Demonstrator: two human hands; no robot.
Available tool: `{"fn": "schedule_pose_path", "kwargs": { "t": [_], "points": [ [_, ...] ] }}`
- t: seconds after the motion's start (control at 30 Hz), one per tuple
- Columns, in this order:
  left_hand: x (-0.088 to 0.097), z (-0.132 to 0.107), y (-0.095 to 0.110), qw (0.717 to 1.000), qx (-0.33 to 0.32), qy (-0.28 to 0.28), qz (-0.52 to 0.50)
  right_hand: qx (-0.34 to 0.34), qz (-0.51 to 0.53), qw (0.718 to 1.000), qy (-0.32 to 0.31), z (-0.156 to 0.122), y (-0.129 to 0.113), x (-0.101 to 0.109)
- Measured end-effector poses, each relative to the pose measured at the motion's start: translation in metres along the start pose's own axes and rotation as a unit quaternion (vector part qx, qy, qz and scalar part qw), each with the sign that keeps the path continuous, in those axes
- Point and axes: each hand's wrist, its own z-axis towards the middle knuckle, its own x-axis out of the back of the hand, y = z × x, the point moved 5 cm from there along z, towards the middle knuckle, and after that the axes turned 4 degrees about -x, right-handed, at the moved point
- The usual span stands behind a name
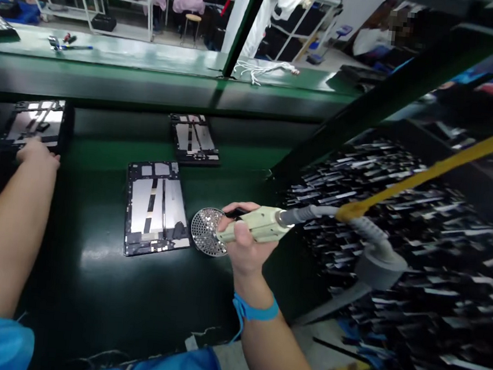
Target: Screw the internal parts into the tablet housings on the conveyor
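- On the long green bench [88,286], the work looks partway along to me: the devices I can make out clearly lie opened up.
- Off its right side spreads a crowded mass of dark and silvery strips [442,239], too jumbled for me to name.
- The near tablet [158,208] lies flat on the bench between the two arms, no hand on it, its cover off and its silver plates and black ribbons bare.
- The left tablet [37,118] is just as open, and the left hand [37,152] is at its near edge; its fingertips are hidden, so I cannot tell whether they pinch or only rest there.
- The far tablet [195,140], open too, lies behind the near one, untouched.
- A corded power tool [264,224], probably a screwdriver, sits in the right hand [247,243], the fingers wrapped firmly round its body.
- Under its front end is a round metal dish [195,235], just beside the near tablet.
- Small shiny screws [210,228], by their look, fill it; how many fastenings remain, I cannot tell.
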Motion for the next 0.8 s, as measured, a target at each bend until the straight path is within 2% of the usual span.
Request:
{"fn": "schedule_pose_path", "kwargs": {
  "t": [0.13,0.27,0.5,0.67,0.8],
  "points": [
    [-0.006,0.013,-0.002,0.998,-0.015,0.034,-0.056,-0.012,-0.007,1.0,-0.013,-0.003,0.009,0.001],
    [-0.018,0.01,-0.009,0.993,-0.028,-0.005,-0.118,-0.004,-0.008,0.999,-0.04,-0.006,0.014,-0.004],
    [-0.032,-0.03,-0.042,0.979,-0.036,-0.067,-0.19,0.002,0.013,0.999,-0.042,-0.007,0.018,-0.006],
    [-0.043,-0.066,-0.056,0.962,-0.047,-0.144,-0.228,-0.008,0.009,0.999,-0.042,-0.008,0.019,-0.006],
    [-0.044,-0.086,-0.067,0.951,-0.045,-0.18,-0.246,-0.004,0.011,0.999,-0.04,-0.008,0.018,-0.007]
  ]
}}
